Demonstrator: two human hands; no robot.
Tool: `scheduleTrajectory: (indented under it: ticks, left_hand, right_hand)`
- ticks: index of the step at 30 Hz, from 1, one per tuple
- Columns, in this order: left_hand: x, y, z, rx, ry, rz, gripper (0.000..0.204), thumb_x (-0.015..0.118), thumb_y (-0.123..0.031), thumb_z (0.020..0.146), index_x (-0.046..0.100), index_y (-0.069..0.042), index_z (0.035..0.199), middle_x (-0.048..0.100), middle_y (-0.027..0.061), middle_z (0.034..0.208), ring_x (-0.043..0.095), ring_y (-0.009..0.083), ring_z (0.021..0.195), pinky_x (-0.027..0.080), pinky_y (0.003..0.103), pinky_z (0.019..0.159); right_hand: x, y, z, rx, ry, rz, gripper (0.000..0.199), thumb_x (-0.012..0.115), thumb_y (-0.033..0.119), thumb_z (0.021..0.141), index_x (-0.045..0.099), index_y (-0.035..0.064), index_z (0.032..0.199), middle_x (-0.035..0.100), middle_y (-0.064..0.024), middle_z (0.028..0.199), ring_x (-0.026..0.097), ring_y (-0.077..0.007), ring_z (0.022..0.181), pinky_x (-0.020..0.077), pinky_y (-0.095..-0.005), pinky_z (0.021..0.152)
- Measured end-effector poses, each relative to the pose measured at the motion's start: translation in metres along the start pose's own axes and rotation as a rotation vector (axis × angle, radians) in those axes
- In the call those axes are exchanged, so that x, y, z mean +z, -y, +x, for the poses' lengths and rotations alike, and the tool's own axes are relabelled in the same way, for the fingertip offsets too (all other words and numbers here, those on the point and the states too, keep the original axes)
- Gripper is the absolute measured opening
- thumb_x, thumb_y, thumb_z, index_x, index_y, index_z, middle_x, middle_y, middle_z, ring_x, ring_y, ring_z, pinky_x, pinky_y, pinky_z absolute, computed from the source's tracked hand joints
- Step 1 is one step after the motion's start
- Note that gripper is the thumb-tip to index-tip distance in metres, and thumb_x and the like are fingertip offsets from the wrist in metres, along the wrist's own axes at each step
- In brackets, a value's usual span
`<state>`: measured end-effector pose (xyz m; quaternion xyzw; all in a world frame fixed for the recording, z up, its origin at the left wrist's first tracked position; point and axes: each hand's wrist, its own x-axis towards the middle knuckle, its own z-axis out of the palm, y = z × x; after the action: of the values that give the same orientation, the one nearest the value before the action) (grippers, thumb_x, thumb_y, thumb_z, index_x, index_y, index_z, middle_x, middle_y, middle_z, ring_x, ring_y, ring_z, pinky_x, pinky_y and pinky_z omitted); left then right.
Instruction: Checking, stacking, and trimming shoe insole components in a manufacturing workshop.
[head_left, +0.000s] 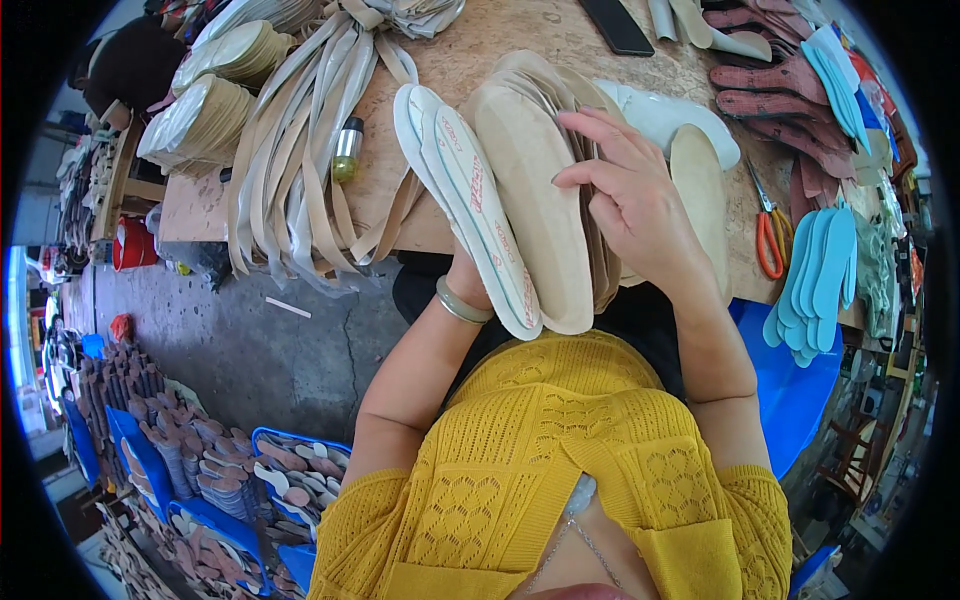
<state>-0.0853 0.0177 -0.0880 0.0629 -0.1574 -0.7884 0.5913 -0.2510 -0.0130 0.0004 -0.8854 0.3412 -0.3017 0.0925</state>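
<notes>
White insoles with red print and a green line lean at the left of a fanned stack of beige insoles at the near table edge. My left hand grips this bundle from its left side; its fingers are hidden behind the white insoles. Over the right side of the stack is my right hand, fingers bent and spread apart. Its fingertips are close to the front beige insole's edge; whether they touch it I cannot tell. A single beige insole stands out to the right of that hand.
Beige strips hang over the table's left edge beside a small bottle. Orange-handled scissors and blue insoles lie right. A black phone lies at the back. Blue crates of insoles stand lower left.
</notes>
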Motion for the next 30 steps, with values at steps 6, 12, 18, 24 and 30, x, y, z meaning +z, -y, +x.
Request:
scheduleTrajectory:
  ticks: [6,12,18,24,30]
  left_hand:
    - [0.005,0.001,0.002,0.026,-0.074,0.192,0.076,0.027,-0.063,0.095,0.018,-0.011,0.149,0.029,0.0122,0.149,0.035,0.0274,0.135,0.033,0.041,0.111]
    - [0.007,-0.003,-0.002,0.038,-0.090,0.166,0.078,0.026,-0.065,0.093,0.018,-0.010,0.149,0.029,0.0124,0.149,0.034,0.0274,0.136,0.032,0.041,0.111]
    - [0.011,-0.004,-0.002,0.036,-0.091,0.137,0.081,0.025,-0.068,0.092,0.018,-0.010,0.149,0.029,0.0126,0.149,0.033,0.0275,0.136,0.032,0.040,0.111]
    - [0.013,-0.004,-0.004,0.032,-0.098,0.113,0.083,0.024,-0.070,0.091,0.019,-0.010,0.148,0.029,0.0128,0.149,0.033,0.0275,0.137,0.031,0.040,0.111]
    - [0.020,-0.007,-0.005,0.031,-0.109,0.092,0.085,0.023,-0.072,0.090,0.019,-0.010,0.148,0.029,0.0131,0.149,0.032,0.0275,0.137,0.030,0.040,0.112]
  right_hand:
    - [0.018,0.042,0.007,0.029,-0.002,0.009,0.034,0.066,0.018,0.075,0.063,0.0071,0.107,0.046,-0.0147,0.136,0.039,-0.0340,0.130,0.0303,-0.0451,0.105]
    - [0.031,0.053,0.006,0.033,0.030,-0.011,0.042,0.067,0.015,0.073,0.059,0.0094,0.114,0.042,-0.0149,0.140,0.035,-0.0345,0.134,0.0259,-0.0458,0.108]
    - [0.033,0.037,0.003,0.041,-0.069,0.034,0.038,0.062,0.005,0.073,0.060,0.0104,0.111,0.046,-0.0165,0.134,0.040,-0.0348,0.129,0.0286,-0.0487,0.105]
    - [0.027,0.042,0.003,-0.029,0.009,-0.038,0.041,0.060,0.000,0.074,0.065,0.0174,0.111,0.045,-0.0145,0.135,0.038,-0.0368,0.130,0.0294,-0.0494,0.104]
    - [0.020,0.045,0.002,-0.111,0.146,-0.096,0.053,0.051,-0.007,0.071,0.064,0.0194,0.115,0.042,-0.0122,0.141,0.038,-0.0363,0.131,0.0303,-0.0465,0.106]
